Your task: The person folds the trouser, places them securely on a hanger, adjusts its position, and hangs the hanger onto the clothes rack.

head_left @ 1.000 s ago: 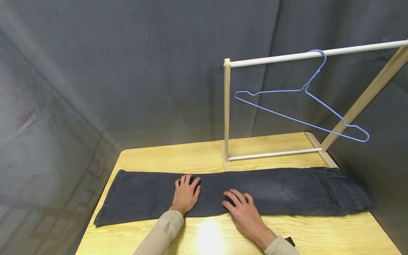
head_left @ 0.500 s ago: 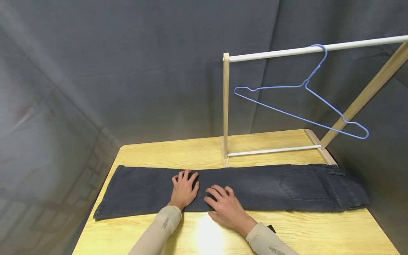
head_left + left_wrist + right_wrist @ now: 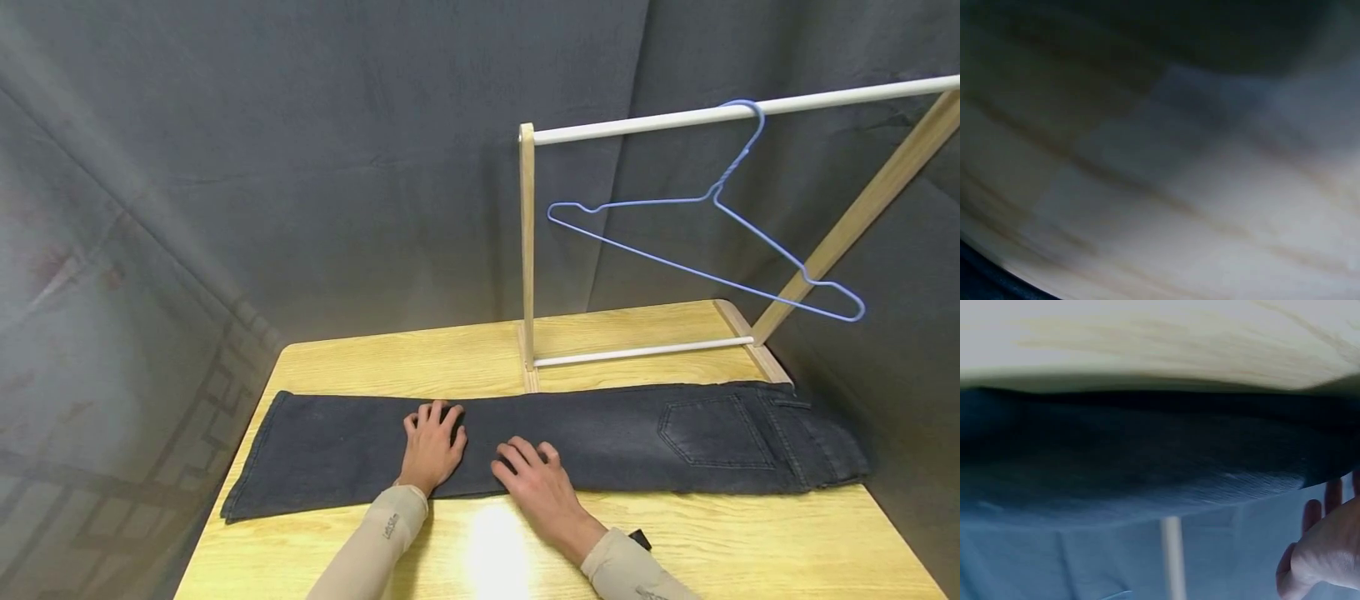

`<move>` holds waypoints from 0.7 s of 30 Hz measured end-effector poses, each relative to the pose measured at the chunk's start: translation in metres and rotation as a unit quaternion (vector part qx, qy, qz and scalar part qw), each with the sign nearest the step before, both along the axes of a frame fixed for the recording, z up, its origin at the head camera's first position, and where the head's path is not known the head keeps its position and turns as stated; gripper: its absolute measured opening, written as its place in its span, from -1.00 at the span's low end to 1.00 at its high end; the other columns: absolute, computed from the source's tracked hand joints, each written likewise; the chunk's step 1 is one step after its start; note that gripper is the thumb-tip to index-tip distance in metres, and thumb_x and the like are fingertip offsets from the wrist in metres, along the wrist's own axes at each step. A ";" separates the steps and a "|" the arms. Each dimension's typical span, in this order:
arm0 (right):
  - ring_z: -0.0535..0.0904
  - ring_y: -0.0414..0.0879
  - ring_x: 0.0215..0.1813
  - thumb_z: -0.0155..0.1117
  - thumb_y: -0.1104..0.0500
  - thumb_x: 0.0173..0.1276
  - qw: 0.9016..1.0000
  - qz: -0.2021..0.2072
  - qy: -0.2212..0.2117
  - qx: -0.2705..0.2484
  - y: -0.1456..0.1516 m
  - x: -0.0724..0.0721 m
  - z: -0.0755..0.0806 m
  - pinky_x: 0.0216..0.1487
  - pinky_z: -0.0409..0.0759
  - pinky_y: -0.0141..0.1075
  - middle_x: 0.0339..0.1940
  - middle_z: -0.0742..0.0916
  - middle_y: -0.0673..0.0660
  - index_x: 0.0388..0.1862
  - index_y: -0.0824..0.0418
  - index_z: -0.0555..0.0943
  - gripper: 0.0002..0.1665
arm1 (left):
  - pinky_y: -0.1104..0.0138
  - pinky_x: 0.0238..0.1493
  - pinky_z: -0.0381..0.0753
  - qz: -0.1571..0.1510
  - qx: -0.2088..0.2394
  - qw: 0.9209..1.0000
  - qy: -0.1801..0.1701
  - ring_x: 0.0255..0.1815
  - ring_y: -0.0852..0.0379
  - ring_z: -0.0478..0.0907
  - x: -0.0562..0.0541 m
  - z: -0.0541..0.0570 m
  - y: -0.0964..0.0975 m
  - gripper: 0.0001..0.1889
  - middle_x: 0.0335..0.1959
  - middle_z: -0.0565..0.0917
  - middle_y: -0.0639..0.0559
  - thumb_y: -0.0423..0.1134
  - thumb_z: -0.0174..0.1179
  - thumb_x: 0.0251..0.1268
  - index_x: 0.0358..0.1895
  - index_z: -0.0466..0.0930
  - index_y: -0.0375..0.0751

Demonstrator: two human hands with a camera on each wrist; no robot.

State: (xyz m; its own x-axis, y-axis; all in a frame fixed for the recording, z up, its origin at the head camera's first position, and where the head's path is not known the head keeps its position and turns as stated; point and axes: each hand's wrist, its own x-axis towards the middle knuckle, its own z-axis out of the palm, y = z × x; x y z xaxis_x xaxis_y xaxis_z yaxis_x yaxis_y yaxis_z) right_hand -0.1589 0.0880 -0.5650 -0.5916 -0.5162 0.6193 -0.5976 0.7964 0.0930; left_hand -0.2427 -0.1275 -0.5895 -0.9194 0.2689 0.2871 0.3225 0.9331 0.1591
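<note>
Dark jeans (image 3: 622, 442), folded lengthwise, lie flat across the table with the hem at the left and the back pocket and waistband at the right. My left hand (image 3: 431, 446) rests on the leg part, its fingers spread and slightly bent over the cloth. To its right, my right hand (image 3: 542, 487) touches the near edge of the jeans with loosely bent fingers. Neither hand visibly grips the cloth. In the right wrist view the jeans (image 3: 1147, 456) form a dark band, with part of a hand at the right edge. Only blurred tabletop fills most of the left wrist view.
A wooden rack with a white top rail (image 3: 645, 125) stands at the back right of the table (image 3: 390, 367). On the rail hangs a blue wire hanger (image 3: 675, 267). Grey curtains (image 3: 375, 167) enclose the back and sides.
My right hand has moved left along the near edge of the jeans, then slightly back to the right. The left hand stays on the leg. The jeans lie nearly the same.
</note>
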 end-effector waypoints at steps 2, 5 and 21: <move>0.51 -0.05 0.13 -0.42 0.15 0.65 0.999 -0.026 -0.015 -0.016 0.010 0.002 0.000 -0.03 0.27 -0.05 0.01 0.67 -0.01 -0.21 -0.08 0.66 -0.41 | -0.17 0.19 0.23 -0.001 0.000 1.000 0.000 0.17 -0.09 0.34 0.000 0.000 -0.001 -0.68 0.19 0.46 -0.01 0.01 -0.01 0.51 0.20 0.52 0.11; 0.52 -0.02 0.11 -0.19 0.16 0.49 0.997 -0.056 -0.025 -0.040 0.028 0.006 0.000 -0.03 0.29 0.00 -0.02 0.69 0.01 -0.25 -0.07 0.67 -0.58 | -0.18 0.17 0.24 -0.003 0.001 1.000 0.005 0.15 -0.09 0.35 0.001 0.001 -0.002 -0.70 0.16 0.47 -0.02 -0.02 0.01 0.49 0.17 0.53 0.10; 0.48 0.19 0.12 0.23 0.49 -0.13 0.977 -0.184 -0.060 -0.087 0.138 0.032 0.007 -0.07 0.25 0.19 -0.04 0.68 0.19 -0.25 0.11 0.70 -0.56 | -0.17 0.13 0.25 0.002 0.009 0.999 0.033 0.08 -0.05 0.36 -0.001 -0.005 0.000 -0.73 0.12 0.48 0.01 -0.02 0.05 0.44 0.12 0.54 0.14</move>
